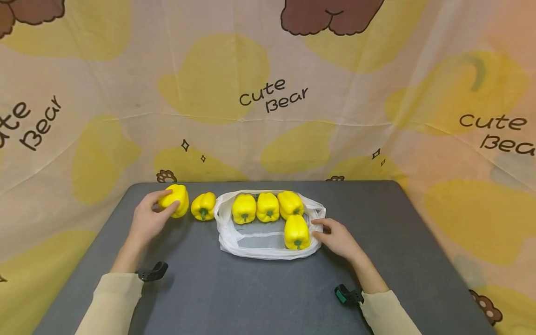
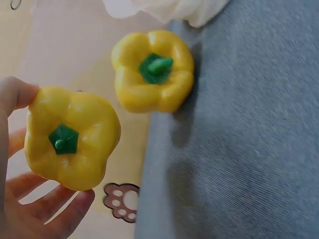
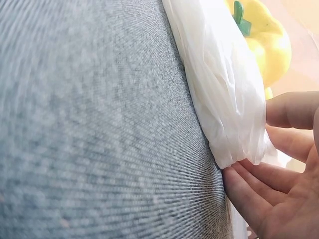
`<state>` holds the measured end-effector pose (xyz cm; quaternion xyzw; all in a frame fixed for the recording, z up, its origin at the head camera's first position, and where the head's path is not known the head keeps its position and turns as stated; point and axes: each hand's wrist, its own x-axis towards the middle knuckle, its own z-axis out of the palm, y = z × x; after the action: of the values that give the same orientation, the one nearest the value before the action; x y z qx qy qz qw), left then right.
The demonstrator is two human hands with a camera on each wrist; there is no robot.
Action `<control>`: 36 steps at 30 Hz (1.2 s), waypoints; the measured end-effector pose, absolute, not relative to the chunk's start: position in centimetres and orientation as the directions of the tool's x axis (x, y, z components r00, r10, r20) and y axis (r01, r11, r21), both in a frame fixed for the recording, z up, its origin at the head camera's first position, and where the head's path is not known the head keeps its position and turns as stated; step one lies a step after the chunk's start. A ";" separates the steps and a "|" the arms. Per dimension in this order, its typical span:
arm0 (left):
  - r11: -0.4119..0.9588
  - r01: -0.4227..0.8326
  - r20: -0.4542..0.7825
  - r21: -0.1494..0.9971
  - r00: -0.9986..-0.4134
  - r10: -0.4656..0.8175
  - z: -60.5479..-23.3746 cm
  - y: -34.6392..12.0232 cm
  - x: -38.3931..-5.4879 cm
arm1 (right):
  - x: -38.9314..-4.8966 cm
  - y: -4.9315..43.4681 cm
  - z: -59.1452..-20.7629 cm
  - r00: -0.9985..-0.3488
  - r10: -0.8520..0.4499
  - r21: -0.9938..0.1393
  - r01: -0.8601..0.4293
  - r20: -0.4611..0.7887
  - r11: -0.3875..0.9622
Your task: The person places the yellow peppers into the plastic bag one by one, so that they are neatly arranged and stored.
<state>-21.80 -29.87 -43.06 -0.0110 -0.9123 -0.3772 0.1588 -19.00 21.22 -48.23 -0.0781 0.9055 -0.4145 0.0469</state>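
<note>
My left hand (image 1: 148,216) grips a yellow bell pepper (image 1: 177,201) between thumb and fingers, at the table's back left. The left wrist view shows this bell pepper (image 2: 72,137) with its green stem end facing the camera, apart from a second bell pepper (image 2: 153,72). That second one stands just left of a white plastic bag (image 1: 228,237). The bag lies with its mouth spread wide and several bell peppers (image 1: 268,208) inside. At the bag's right end, my right hand (image 1: 338,238) holds the rim, with thumb and fingers about the gathered plastic (image 3: 224,99).
A dark grey table (image 1: 259,298) lies under everything. Behind it hangs a printed cloth (image 1: 213,79) with bear drawings and lettering, close along the table's back edge. Inside the bag, the peppers fill the back row and the right front corner.
</note>
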 end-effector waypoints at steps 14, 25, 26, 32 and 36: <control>0.704 0.246 0.392 0.667 -0.919 -0.050 -40.8 -27.6 -21.6 | -19.1 21.3 -48.1 -0.983 -0.181 -0.757 -0.105 -0.017 0.645; 0.681 0.320 0.449 0.659 -0.893 -0.015 -39.6 -25.3 -20.7 | -19.0 21.2 -48.2 -0.983 -0.181 -0.752 -0.108 -0.015 0.650; 0.677 0.329 0.456 0.658 -0.890 -0.011 -39.5 -25.1 -20.7 | -19.0 21.3 -48.2 -0.983 -0.180 -0.752 -0.106 -0.017 0.650; 0.655 0.401 0.511 0.640 -0.859 0.026 -39.1 -23.7 -20.3 | -19.0 21.2 -48.2 -0.983 -0.181 -0.750 -0.106 -0.019 0.652; 0.641 0.443 0.535 0.627 -0.843 0.059 -38.9 -22.6 -20.0 | -19.0 21.2 -48.2 -0.983 -0.181 -0.749 -0.107 -0.017 0.654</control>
<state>-20.03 -22.61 -38.91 -0.1435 -0.8732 -0.3987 0.2406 -19.01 21.16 -48.20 -0.0792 0.9083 -0.4082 0.0449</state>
